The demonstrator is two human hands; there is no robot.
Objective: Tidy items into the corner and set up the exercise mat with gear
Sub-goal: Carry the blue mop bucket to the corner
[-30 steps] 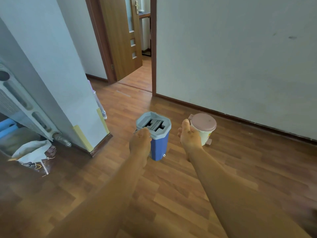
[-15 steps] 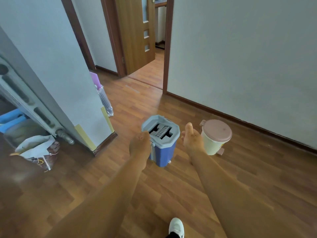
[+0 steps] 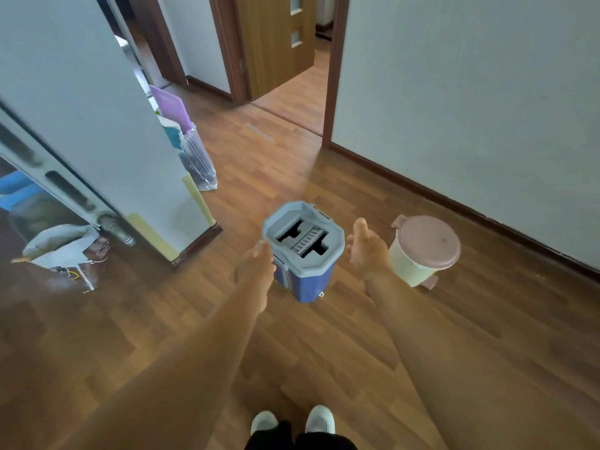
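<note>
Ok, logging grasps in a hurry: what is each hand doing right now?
Left hand: fingers curled, gripping the left rim of the blue mop bucket.
Right hand: open beside the bucket, holding nothing.

Soft daylight, blurred wide-angle edges

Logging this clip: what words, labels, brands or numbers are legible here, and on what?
None can be read.
White paper bag at far left: printed marks, blurred.
Purple and teal upright packaging: print too blurred.
Blue mop bucket with grey lid, cream pedal bin with pink lid: no lettering visible.
</note>
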